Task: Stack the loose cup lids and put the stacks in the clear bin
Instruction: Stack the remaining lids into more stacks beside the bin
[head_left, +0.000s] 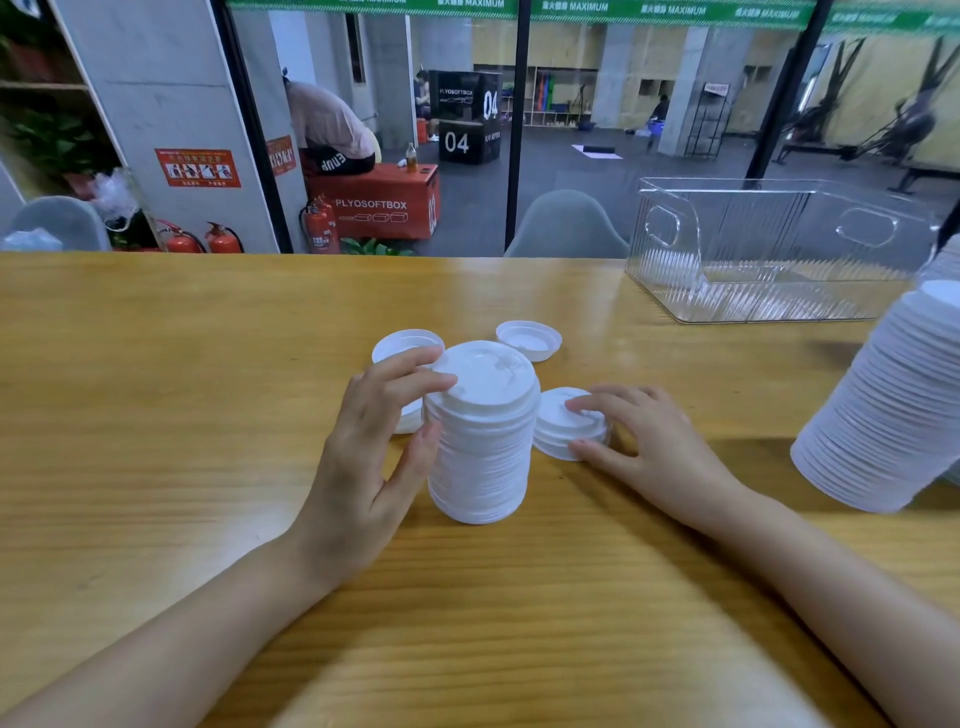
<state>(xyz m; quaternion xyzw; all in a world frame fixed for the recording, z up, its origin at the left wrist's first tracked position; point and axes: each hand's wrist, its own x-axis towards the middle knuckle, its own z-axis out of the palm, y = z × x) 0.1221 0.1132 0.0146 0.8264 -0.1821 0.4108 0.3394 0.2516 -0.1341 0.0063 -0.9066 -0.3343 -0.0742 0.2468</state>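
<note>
Stacking stage: the left hand curls round the stack on the tabletop, the right hand pinches loose lids beside it, probably needing lifting on top, clear bin well apart.

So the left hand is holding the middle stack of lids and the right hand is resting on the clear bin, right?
Not quite. In the head view the left hand does hold the middle stack, but the right hand grips a small pile of lids beside it; the clear bin stands apart, untouched.
</note>
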